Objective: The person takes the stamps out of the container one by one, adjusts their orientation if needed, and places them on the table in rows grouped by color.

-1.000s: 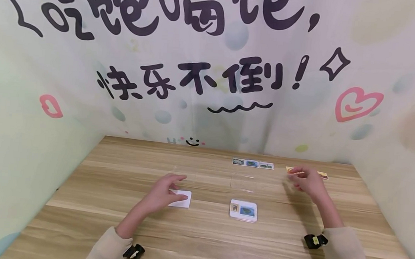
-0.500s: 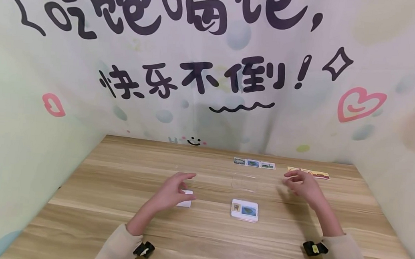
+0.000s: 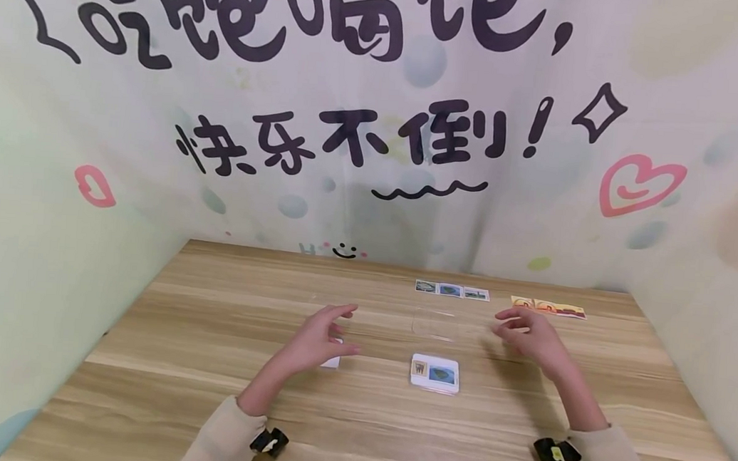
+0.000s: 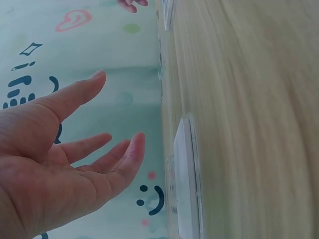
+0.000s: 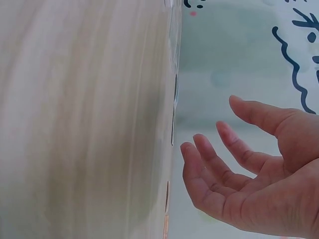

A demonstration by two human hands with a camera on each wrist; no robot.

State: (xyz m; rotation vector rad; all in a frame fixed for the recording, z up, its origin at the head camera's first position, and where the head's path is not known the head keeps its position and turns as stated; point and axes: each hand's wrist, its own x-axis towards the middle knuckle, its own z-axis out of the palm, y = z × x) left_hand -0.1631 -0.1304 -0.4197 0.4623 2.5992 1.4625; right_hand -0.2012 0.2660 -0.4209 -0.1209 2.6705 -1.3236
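My left hand (image 3: 317, 342) hovers with loosely bent, parted fingers and holds nothing. Below it lies a white card stack (image 3: 332, 363), partly covered from above by the hand; the left wrist view shows the stack (image 4: 185, 179) edge-on, apart from the fingers. Nothing is in my right hand (image 3: 531, 337) either; its relaxed fingers hang over the table just in front of a yellow and orange picture strip (image 3: 561, 310). Between the hands a white card (image 3: 435, 374) with two small printed pictures lies flat, nearer to me.
Behind the printed card lies a clear plastic piece (image 3: 435, 324). Farther back is a row of stamp-like pictures (image 3: 452, 290). A second clear piece near the left hand is barely visible. The wood-grain table (image 3: 173, 360) ends at a printed cloth wall (image 3: 267, 216).
My left hand has shifted to the right, over more of the white stack. The right hand has drawn left and slightly towards me, uncovering more of the yellow and orange strip.
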